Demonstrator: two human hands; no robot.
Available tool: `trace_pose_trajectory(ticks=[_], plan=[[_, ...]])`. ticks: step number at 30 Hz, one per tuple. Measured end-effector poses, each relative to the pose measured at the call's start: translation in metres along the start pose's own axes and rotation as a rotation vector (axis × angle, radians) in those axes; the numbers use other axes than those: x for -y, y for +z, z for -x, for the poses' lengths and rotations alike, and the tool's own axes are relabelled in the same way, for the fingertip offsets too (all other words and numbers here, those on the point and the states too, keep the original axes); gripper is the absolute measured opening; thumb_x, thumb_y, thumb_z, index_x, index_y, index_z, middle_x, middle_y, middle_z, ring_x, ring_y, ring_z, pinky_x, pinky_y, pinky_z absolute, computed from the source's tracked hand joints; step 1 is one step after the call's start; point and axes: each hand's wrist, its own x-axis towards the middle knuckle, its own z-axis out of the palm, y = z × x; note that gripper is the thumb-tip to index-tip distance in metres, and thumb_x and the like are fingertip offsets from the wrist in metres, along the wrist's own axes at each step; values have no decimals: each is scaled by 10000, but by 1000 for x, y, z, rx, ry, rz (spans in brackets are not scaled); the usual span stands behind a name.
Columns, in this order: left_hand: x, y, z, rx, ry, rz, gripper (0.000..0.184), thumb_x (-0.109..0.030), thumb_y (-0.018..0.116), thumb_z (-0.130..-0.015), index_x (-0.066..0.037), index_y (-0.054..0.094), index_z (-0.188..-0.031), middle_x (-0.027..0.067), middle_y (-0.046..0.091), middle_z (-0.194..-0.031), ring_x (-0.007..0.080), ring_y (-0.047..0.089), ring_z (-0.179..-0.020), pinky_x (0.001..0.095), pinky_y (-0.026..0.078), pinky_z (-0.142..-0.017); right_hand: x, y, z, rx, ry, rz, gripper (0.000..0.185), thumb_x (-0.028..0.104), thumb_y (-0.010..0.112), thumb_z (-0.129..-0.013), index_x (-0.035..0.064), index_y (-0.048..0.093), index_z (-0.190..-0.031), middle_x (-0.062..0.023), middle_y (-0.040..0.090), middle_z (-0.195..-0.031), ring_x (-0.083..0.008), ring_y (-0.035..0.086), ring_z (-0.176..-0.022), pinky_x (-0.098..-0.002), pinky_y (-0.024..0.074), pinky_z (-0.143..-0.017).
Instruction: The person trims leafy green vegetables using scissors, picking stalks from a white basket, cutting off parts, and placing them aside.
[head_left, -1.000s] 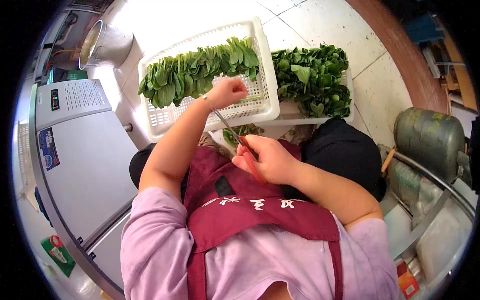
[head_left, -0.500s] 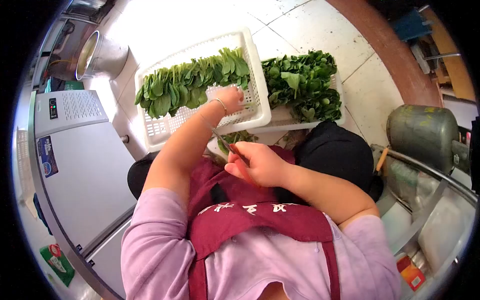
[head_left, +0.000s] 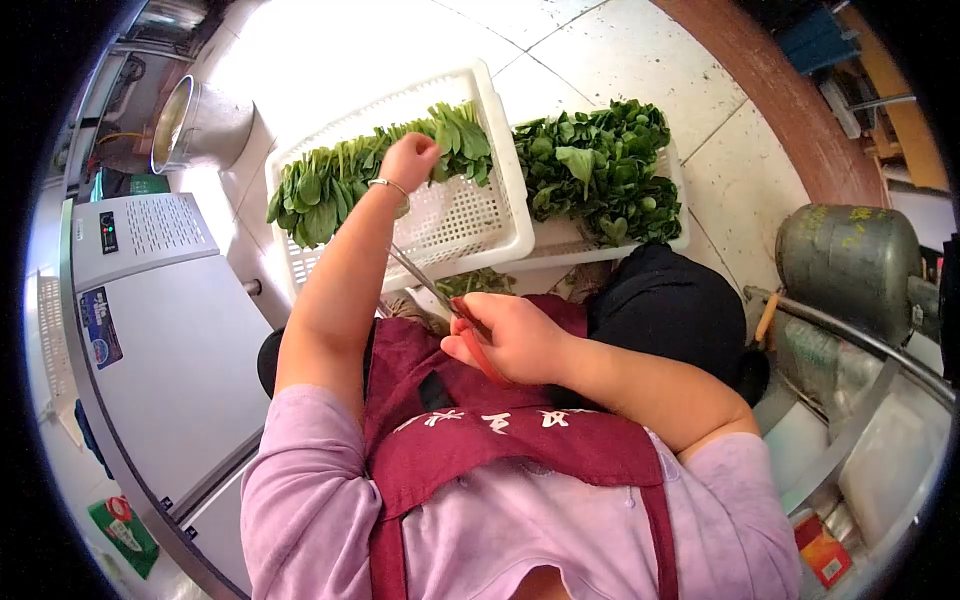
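Note:
My right hand (head_left: 520, 335) is wrapped round a pair of scissors (head_left: 475, 350) with red handles, held over my lap, the metal blades pointing up and left toward my left forearm. My left hand (head_left: 412, 162) reaches over the white plastic basket (head_left: 515, 215). Its fingers are curled together at the row of leafy greens (head_left: 315, 190), and what is between them is hidden. These greens lie side by side, pale stems toward the far side and leaves toward me. To the right, a heap of darker leafy greens (head_left: 600, 165) fills a second white basket (head_left: 640, 243).
On the left stands a grey-white refrigerator-like cabinet (head_left: 180, 350), with a large metal pot (head_left: 215, 125) beyond it. A gas cylinder (head_left: 845, 255) and a metal rail (head_left: 850, 345) are at right. Some loose greens (head_left: 475, 282) lie below the near basket, by my feet.
My left hand has moved up and left, from the basket's near right part to the row of greens. The scissors stay in my right hand, almost in place.

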Motion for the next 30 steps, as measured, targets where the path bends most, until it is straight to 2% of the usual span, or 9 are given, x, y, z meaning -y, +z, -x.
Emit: trace_pose_trajectory(ticks=[5,10,12,13,16,18,22,28,30], plan=[[0,2,-17,-117,-98,-107,375,-262,596,-807,-1,606,-1077,165,650,-969,258,631,-868,346,485,-793,-5,3,0,-19,-1,-23,361,371,638,-818,22,546,-831,-179,571,-742,-343,573,-678,-392,444,-616],[-54,15,26,-90,144,70,361,-261,603,-815,-8,591,-1072,148,612,-1016,230,609,-795,334,486,-752,1,-2,2,-38,0,-23,366,370,633,-822,16,539,-810,-181,571,-730,-356,568,-674,-389,441,-616],[-63,21,40,-52,185,143,318,-242,595,-825,-14,596,-1047,135,609,-1008,209,603,-774,318,488,-728,-6,-6,-2,-66,-121,-84,182,177,623,-836,22,531,-813,-71,571,-713,-134,533,-636,-292,445,-612],[-71,20,48,-45,194,199,306,-231,593,-827,-18,598,-1046,123,614,-982,202,600,-764,311,486,-717,5,-17,-2,-60,-59,-298,152,162,598,-849,28,530,-830,-35,557,-715,-104,525,-648,-266,442,-622],[-90,13,78,12,178,207,260,-194,591,-841,-24,601,-1038,82,624,-874,150,582,-728,275,477,-684,3,-56,-9,-267,-86,-458,98,107,550,-867,24,524,-913,-38,565,-824,-122,571,-748,-263,483,-677],[-85,10,93,83,182,376,218,-160,581,-862,-6,597,-1015,57,621,-816,108,565,-711,249,467,-670,14,-100,-8,-433,-48,-577,226,245,504,-910,28,560,-937,-63,600,-816,-151,585,-705,-250,472,-647],[-72,0,121,148,159,464,174,-123,556,-884,8,589,-994,47,622,-817,84,560,-713,232,465,-667,32,-166,11,-764,72,-140,350,356,580,-852,6,590,-871,-89,628,-767,-110,546,-632,-236,441,-588],[-64,-4,152,201,92,500,152,-106,520,-906,8,582,-986,45,628,-835,86,573,-748,223,464,-677,-89,-208,-68,-550,589,182,320,303,681,-770,16,624,-900,-113,642,-784,-180,612,-718,-291,483,-646],[-71,-7,160,200,72,512,147,-100,520,-905,9,580,-984,41,623,-825,83,568,-740,222,462,-673,-122,-197,-96,-419,725,758,347,340,690,-758,50,639,-942,-143,657,-891,-263,633,-804,-353,495,-712]])
